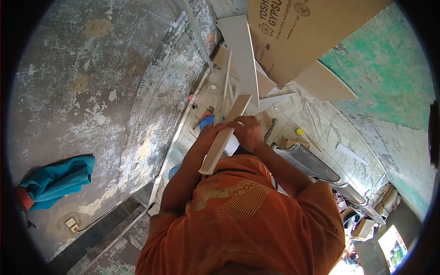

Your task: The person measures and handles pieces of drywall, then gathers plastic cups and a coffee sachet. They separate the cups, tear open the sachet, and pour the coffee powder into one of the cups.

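A long, narrow strip of gypsum board (219, 150) lies at a slant in front of my chest, its near end close to my orange shirt. My left hand (211, 134) grips its left edge around the middle. On the opposite edge, my right hand (249, 133) has its fingers bent over the strip at about the same height. The undersides of both hands are hidden. Beyond the strip's far end, cut board pieces (243, 59) lean in the corner.
A large printed gypsum sheet (293, 36) leans at the back. A hammer (271, 129), a yellow tape measure (300, 131) and a blue item (206, 122) lie on the tiled floor. A grey padded piece (307, 160) stands at right; a teal cloth (59, 181) hangs on the left wall.
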Demonstrator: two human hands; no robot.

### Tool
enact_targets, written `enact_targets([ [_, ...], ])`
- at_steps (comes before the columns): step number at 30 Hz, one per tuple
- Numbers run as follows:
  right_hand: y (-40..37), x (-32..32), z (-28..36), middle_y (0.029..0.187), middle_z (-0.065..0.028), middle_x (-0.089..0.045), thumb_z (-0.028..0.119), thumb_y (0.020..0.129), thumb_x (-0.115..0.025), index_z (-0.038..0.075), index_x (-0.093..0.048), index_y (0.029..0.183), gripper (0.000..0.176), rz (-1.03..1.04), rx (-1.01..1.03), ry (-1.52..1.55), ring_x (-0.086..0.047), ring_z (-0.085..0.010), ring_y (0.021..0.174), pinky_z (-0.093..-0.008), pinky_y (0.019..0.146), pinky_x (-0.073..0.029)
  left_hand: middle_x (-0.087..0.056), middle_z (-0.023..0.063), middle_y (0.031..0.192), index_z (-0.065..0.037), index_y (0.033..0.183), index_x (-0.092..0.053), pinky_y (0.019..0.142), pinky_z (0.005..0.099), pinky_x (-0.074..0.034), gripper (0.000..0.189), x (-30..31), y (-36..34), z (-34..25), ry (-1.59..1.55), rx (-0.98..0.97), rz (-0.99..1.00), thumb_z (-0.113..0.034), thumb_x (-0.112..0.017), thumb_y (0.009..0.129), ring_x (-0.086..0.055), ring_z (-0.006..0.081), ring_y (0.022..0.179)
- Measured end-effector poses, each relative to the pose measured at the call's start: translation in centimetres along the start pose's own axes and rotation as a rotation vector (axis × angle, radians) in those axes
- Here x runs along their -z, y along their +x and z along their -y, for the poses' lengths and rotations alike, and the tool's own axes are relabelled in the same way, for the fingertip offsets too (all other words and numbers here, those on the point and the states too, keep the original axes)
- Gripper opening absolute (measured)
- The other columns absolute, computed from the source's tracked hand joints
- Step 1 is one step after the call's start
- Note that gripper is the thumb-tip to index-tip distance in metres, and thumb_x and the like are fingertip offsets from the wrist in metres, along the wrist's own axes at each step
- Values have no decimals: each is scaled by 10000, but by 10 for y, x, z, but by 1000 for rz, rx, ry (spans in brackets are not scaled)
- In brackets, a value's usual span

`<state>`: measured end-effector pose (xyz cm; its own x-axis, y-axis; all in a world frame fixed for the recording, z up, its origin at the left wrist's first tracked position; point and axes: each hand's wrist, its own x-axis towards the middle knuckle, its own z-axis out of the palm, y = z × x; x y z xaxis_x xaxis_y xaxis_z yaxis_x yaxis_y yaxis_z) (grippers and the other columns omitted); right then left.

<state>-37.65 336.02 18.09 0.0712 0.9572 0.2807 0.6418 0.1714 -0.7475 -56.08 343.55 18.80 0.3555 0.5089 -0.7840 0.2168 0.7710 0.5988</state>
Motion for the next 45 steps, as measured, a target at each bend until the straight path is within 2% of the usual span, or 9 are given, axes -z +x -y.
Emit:
enact_targets([
  [9, 17, 42, -35, 950, -122, -677, 90, 783, -689, 82, -708, 985, 203, 171, -100, 208, -655, -330, 873, -421, 776, -529, -642, 76, 829, -35, 1392, -480, 579, 271, -514, 500, -16, -21, -25, 387, -29, 11, -359, -492, 1010, -635, 124, 676],
  [13, 13, 38, -30, 921, -128, -656, 100, 810, -713, 55, -690, 979, 176, 248, -72, 234, -650, -336, 882, -416, 768, -525, -669, 183, 1080, 12, 1431, -414, 629, 298, -559, 513, 2, -30, -28, 104, 36, 196, -239, -495, 992, -691, 206, 792],
  [15, 16, 31, -25, 945, -132, -665, 115, 812, -689, 63, -689, 984, 180, 294, -59, 244, -648, -344, 890, -408, 782, -522, -648, 225, 1175, 5, 1414, -439, 724, 322, -573, 492, 22, -30, -10, -164, -222, 417, -235, -490, 987, -703, 224, 883],
  [19, 17, 20, -4, 938, -145, -663, 102, 843, -689, 41, -679, 996, 165, 292, 2, 285, -642, -354, 887, -422, 785, -515, -645, 242, 1200, 28, 1312, -486, 839, 352, -561, 427, 39, -44, -11, -371, -103, 360, -30, -572, 898, -686, 230, 979],
  [20, 18, 17, 3, 946, -147, -665, 99, 851, -682, 42, -681, 995, 155, 309, -28, 326, -645, -353, 895, -416, 788, -513, -675, 213, 1148, 7, 1318, -524, 842, 341, -557, 461, 39, -51, -10, -4, -199, 225, -156, -592, 892, -692, 224, 958],
  [30, 22, -10, 97, 1011, -113, -694, 79, 795, -728, 62, -707, 1027, 234, 398, 88, 329, -668, -302, 942, -356, 794, -533, -708, 115, 927, -49, 1228, -576, 729, 327, -538, 531, 60, -142, 9, 651, -755, -288, -252, -815, 799, -697, 169, 832],
  [33, 12, -21, 125, 1020, -109, -687, 63, 779, -716, 66, -702, 1038, 260, 393, 138, 304, -667, -304, 944, -370, 797, -540, -707, 90, 922, -69, 1238, -566, 773, 319, -533, 558, 78, -156, 35, 359, -807, -238, -274, -826, 789, -700, 192, 884],
  [36, -1, -30, 149, 1017, -119, -676, 50, 774, -699, 62, -698, 1024, 250, 404, 141, 298, -662, -312, 947, -383, 799, -542, -703, 86, 951, -60, 1249, -551, 833, 323, -524, 590, 94, -168, 53, 361, -615, -193, -265, -835, 774, -694, 197, 923],
  [45, -51, -52, 174, 1037, -134, -651, 48, 795, -682, 54, -661, 1104, 310, 426, 13, 266, -661, -323, 926, -388, 796, -540, -707, 142, 979, -78, 1234, -575, 784, 374, -531, 571, 115, -174, 97, 609, -631, -113, -336, -795, 774, -699, 313, 905],
])
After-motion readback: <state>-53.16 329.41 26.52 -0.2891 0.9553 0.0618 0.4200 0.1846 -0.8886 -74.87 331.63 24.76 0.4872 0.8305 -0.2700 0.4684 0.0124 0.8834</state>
